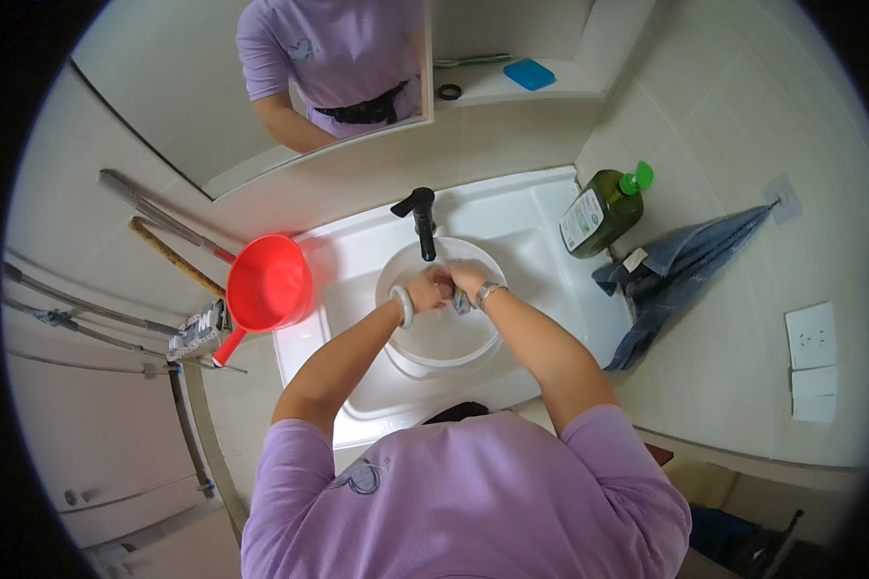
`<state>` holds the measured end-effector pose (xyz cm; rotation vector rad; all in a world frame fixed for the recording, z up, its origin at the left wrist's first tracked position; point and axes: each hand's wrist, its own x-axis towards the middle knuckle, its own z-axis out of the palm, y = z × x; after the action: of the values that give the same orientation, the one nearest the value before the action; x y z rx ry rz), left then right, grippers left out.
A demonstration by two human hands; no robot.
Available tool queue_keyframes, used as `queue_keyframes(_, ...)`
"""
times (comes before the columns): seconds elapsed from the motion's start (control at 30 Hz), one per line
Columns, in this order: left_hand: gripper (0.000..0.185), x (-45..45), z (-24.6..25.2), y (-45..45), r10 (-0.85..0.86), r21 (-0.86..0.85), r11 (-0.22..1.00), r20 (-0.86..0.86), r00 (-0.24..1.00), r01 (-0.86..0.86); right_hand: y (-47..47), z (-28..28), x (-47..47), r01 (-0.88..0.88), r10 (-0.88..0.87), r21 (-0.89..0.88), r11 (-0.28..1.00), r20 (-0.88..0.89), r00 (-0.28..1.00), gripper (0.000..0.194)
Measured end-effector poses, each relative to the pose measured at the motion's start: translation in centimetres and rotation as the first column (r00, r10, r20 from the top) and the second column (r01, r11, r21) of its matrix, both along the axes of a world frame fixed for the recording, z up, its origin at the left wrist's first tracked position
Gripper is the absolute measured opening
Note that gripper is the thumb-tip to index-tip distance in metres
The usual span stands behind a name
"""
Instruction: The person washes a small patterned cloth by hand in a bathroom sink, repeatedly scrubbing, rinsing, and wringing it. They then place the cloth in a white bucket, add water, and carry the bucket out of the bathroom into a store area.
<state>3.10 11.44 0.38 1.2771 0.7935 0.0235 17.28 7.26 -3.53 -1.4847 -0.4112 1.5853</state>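
Observation:
A round white basin (445,351) stands in the white sink (362,394), under the black faucet (424,224). Both my hands are together over the basin, just in front of the spout. Between them is a small, crumpled, patterned cloth (462,302), partly hidden by my fingers. My left hand (431,287), with a pale bangle at the wrist, presses against the bunched cloth. My right hand (468,278), with a metal watch or bracelet, grips the cloth from the other side. Part of the cloth hangs below the right hand. The basin's contents are hard to make out.
A red plastic dipper (269,282) rests on the sink's left edge. At the back right corner stands a green pump bottle (602,215). A blue-grey towel (684,268) hangs from a wall hook. A mirror (188,94) and a shelf with a blue box (529,74) are behind.

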Motion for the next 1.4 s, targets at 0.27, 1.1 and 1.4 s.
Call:
queue_keyframes(0.27, 0.053, 1.0, 0.9, 1.0, -0.042, 0.052, 0.996, -0.400, 0.915, 0.068, -1.0, 3.2, -1.5, 0.075, -0.074, 0.020, 0.997, -0.061, 0.995, 0.039)
queue_keyframes(1.1, 0.062, 2.0, -6.0, 3.1, -0.565, 0.498, 0.455, -0.479, 0.672, 0.738, -22.4, 13.5, -7.4, -0.054, -0.330, 0.348, 0.936, 0.922, 0.204, 0.045)
queue_keyframes(1.4, 0.056, 1.9, -8.3, 1.9, -0.550, 0.442, 0.228, -0.677, 0.489, 0.867, -25.7, 3.9, -3.1, -0.176, 0.167, -0.127, 0.976, 0.958, 0.233, 0.051)
